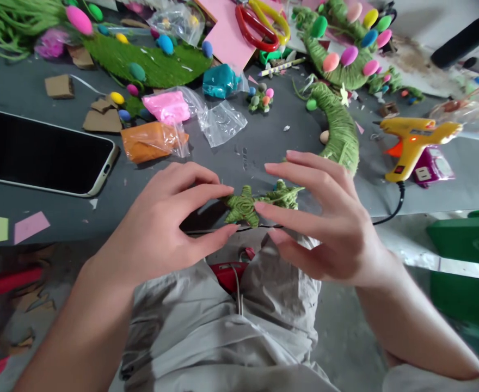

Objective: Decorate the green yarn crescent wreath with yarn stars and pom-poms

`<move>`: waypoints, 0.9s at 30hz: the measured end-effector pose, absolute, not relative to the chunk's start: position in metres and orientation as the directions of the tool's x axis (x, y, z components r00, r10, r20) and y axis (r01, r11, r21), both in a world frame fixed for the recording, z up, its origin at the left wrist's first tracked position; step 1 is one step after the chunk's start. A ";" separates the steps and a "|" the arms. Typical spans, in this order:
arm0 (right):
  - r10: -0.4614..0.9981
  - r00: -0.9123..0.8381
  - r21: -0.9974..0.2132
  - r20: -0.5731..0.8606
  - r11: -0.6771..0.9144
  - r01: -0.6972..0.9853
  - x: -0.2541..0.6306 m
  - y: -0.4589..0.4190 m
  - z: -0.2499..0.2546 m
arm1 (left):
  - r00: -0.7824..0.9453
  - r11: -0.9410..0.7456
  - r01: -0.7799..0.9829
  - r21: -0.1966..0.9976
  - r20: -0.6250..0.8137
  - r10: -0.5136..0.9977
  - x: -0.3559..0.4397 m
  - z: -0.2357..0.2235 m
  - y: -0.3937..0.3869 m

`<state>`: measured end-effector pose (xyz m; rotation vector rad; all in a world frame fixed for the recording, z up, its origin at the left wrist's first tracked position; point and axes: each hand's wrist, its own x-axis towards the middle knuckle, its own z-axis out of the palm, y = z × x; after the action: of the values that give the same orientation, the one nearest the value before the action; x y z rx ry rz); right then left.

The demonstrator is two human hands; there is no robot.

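Two small green twine-wrapped stars (pixel 243 206) lie side by side at the near edge of the grey table (pixel 264 141). My left hand (pixel 170 218) pinches the left star between its index finger and thumb. My right hand (pixel 325 218) reaches in from the right, fingers spread, with a fingertip touching the same star. The second star (pixel 282 196) sits just behind my right fingers, trailing a strand of twine.
A phone (pixel 39 152) lies at the left. Bags of orange (pixel 152 141), pink (pixel 168 106) and teal (pixel 221 81) clay sit mid-table. A yellow glue gun (pixel 413 142) stands at the right. A twine-wrapped arch (pixel 339 130), scissors (pixel 259 24) and coloured eggs lie behind.
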<state>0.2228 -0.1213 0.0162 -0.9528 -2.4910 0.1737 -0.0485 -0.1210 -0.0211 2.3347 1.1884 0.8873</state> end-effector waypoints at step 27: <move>0.691 -0.587 -0.376 0.421 0.722 0.580 0.216 -0.125 0.016 | 0.461 -0.605 0.574 0.552 0.392 0.796 -0.052 -0.025 -0.120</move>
<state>0.2159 -0.1254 0.0157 -0.9640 -2.3755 0.2676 -0.0515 -0.1203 -0.0247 2.3726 1.1603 0.9056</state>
